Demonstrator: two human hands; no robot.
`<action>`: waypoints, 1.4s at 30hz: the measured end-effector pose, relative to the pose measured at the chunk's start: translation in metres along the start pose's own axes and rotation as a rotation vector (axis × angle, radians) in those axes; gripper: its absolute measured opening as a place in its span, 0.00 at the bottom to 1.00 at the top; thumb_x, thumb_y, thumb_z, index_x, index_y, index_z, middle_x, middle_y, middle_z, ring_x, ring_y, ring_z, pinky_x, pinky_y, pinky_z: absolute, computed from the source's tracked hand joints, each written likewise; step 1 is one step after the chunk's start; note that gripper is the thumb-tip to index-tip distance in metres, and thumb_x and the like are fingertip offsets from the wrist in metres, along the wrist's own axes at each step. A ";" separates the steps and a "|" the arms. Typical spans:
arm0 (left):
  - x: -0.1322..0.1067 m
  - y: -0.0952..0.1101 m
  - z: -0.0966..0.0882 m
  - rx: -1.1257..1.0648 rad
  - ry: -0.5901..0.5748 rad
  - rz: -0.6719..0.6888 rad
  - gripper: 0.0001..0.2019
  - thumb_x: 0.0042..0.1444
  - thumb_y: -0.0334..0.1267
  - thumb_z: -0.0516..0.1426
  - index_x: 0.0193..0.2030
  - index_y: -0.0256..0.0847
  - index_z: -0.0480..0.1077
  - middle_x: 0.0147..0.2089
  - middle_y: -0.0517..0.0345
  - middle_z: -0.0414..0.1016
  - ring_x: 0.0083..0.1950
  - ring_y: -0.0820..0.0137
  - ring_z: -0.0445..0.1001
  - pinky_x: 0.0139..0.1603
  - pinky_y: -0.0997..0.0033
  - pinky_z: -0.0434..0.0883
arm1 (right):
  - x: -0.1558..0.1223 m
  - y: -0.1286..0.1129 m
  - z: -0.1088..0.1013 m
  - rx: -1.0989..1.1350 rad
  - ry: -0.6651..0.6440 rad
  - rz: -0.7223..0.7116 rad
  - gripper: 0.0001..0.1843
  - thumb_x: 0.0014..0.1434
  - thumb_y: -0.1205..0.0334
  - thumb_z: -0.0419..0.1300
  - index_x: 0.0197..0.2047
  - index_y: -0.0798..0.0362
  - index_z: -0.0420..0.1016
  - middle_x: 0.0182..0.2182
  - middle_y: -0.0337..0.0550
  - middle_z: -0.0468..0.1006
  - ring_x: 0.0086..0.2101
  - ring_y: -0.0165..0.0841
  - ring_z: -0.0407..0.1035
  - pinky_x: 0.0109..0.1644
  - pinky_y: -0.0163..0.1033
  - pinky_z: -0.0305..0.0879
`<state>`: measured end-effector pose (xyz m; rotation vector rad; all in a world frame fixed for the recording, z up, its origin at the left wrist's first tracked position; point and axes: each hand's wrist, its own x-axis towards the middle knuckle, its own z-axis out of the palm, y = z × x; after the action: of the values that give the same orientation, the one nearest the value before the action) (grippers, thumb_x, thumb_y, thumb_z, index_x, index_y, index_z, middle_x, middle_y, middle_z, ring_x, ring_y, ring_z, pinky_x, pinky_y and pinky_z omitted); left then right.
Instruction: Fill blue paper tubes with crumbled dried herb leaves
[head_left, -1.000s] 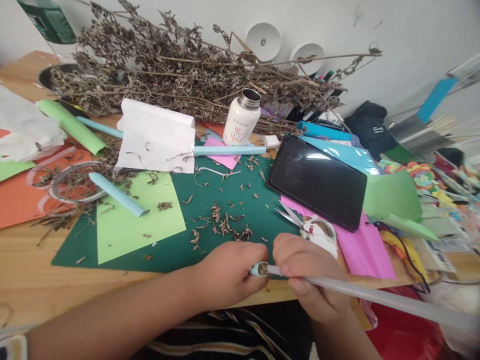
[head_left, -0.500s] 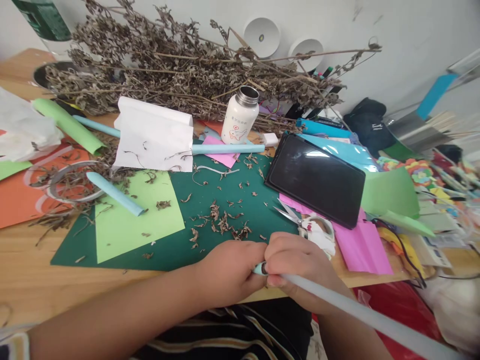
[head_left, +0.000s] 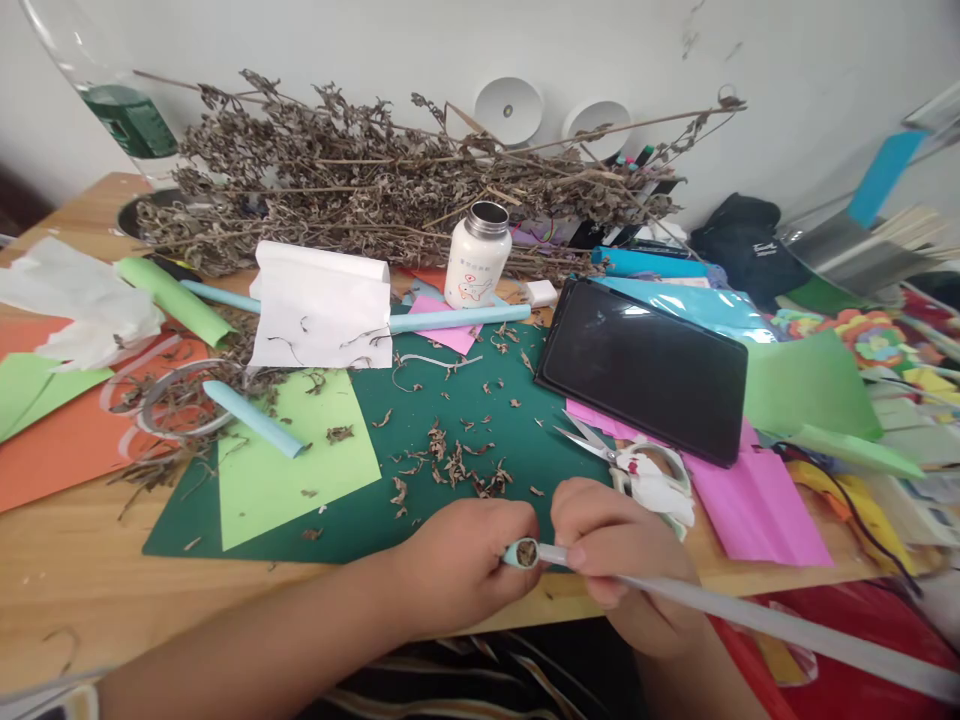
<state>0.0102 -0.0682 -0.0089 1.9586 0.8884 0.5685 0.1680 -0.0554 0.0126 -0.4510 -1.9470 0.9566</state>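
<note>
My left hand (head_left: 469, 560) is closed round a short light-blue paper tube (head_left: 511, 553), with its open end toward my right hand. Crumbled dried leaves (head_left: 528, 553) show inside that opening. Between the fingers of my right hand (head_left: 622, 550) is a long whitish rod (head_left: 720, 600); its near tip meets the rim of the tube. The rod's other end runs off to the lower right. Loose dried leaf bits (head_left: 450, 462) lie on the green mat (head_left: 420, 400) just beyond my hands. Scissors with white handles (head_left: 652, 470) lie beyond my right hand.
A black tablet (head_left: 645, 370) rests on pink paper at right. An uncapped white bottle (head_left: 478, 258) stands behind the mat. Dried branches (head_left: 337, 190) line the wall. Another blue paper tube (head_left: 255, 418) lies on green paper (head_left: 300, 490), near a tape ring (head_left: 150, 410).
My right hand has moved a little to the right, away from my left. The blue tube's leaf-filled opening now shows more clearly. The view has shifted slightly.
</note>
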 end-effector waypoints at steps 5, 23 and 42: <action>0.001 0.001 -0.001 -0.043 -0.027 -0.011 0.05 0.51 0.33 0.49 0.27 0.36 0.62 0.27 0.60 0.68 0.29 0.76 0.66 0.29 0.80 0.63 | 0.007 -0.001 0.001 -0.039 -0.064 0.005 0.06 0.58 0.64 0.48 0.37 0.51 0.65 0.26 0.38 0.64 0.26 0.26 0.59 0.29 0.34 0.60; 0.002 -0.002 0.000 -0.066 -0.012 0.040 0.03 0.50 0.31 0.49 0.27 0.37 0.61 0.28 0.59 0.69 0.28 0.75 0.66 0.29 0.81 0.63 | 0.006 -0.001 0.002 -0.002 -0.125 0.120 0.05 0.57 0.64 0.48 0.34 0.54 0.63 0.25 0.40 0.63 0.28 0.29 0.59 0.32 0.38 0.58; 0.003 -0.003 -0.001 -0.091 -0.028 0.056 0.04 0.49 0.30 0.49 0.30 0.36 0.64 0.31 0.57 0.72 0.32 0.72 0.69 0.32 0.77 0.65 | 0.026 -0.009 -0.002 -0.147 -0.281 0.182 0.10 0.59 0.63 0.46 0.27 0.54 0.59 0.21 0.36 0.62 0.24 0.26 0.54 0.28 0.33 0.53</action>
<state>0.0105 -0.0645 -0.0109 1.9097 0.7792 0.6023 0.1566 -0.0440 0.0349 -0.6137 -2.2706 1.0400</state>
